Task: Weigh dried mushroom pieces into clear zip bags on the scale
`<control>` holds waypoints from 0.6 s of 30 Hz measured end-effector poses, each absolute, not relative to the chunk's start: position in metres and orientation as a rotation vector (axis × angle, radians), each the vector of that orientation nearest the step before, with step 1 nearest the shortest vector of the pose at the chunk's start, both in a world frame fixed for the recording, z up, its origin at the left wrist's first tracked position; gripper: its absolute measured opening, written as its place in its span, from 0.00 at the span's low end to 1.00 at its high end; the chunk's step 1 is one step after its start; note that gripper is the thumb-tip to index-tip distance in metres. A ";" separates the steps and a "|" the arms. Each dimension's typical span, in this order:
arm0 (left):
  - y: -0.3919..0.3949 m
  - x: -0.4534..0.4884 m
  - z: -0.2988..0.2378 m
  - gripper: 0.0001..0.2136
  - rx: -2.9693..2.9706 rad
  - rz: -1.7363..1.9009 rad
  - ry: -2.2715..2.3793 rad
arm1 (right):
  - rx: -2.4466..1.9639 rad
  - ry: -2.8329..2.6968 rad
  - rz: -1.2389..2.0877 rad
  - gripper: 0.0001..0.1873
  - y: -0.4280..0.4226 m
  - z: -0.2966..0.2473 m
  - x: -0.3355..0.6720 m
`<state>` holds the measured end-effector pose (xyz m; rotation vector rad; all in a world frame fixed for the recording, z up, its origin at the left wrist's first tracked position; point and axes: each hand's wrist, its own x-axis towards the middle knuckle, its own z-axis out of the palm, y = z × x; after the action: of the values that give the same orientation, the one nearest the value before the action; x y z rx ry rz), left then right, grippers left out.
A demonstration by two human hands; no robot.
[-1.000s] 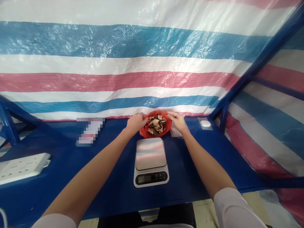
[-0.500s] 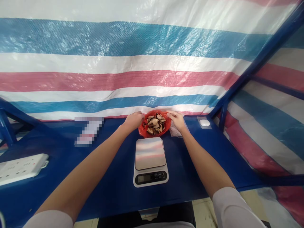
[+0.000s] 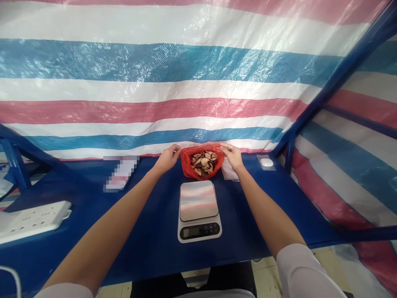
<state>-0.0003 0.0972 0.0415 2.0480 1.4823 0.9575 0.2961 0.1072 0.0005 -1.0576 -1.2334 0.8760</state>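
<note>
A red plastic bag (image 3: 188, 168) sits at the back of the blue table (image 3: 149, 231), open at the top and filled with dried brown slices (image 3: 203, 161). My left hand (image 3: 167, 157) pinches the bag's left rim. My right hand (image 3: 233, 156) pinches its right rim, so the mouth is stretched wide between them. Just in front of the bag stands a white digital kitchen scale (image 3: 199, 211) with a bare steel platform.
A clear plastic bag (image 3: 228, 173) lies under my right wrist. A small white round object (image 3: 266, 162) rests at the back right. A white power strip (image 3: 32, 218) sits at the left, a blurred packet (image 3: 120, 174) behind it. Striped tarpaulin (image 3: 155, 82) and blue frame bars enclose the table.
Both hands have moved apart along the bag's rim and pulled it up, so the mouth is wider and the left wall stands higher. The view has shifted slightly.
</note>
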 end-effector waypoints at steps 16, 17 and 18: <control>0.083 0.001 0.063 0.08 1.708 1.458 1.561 | -1.043 -1.089 0.978 0.26 0.100 0.040 0.297; 0.078 0.006 0.069 0.07 1.888 1.538 1.544 | -1.052 -1.115 0.969 0.26 0.101 0.041 0.297; 0.072 0.012 0.076 0.08 2.115 1.565 1.486 | -1.064 -1.148 0.955 0.26 0.101 0.041 0.298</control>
<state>0.0123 0.0720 0.0755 2.1151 1.4856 1.5652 0.2981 0.1012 0.0412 -1.0644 -1.1482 0.9552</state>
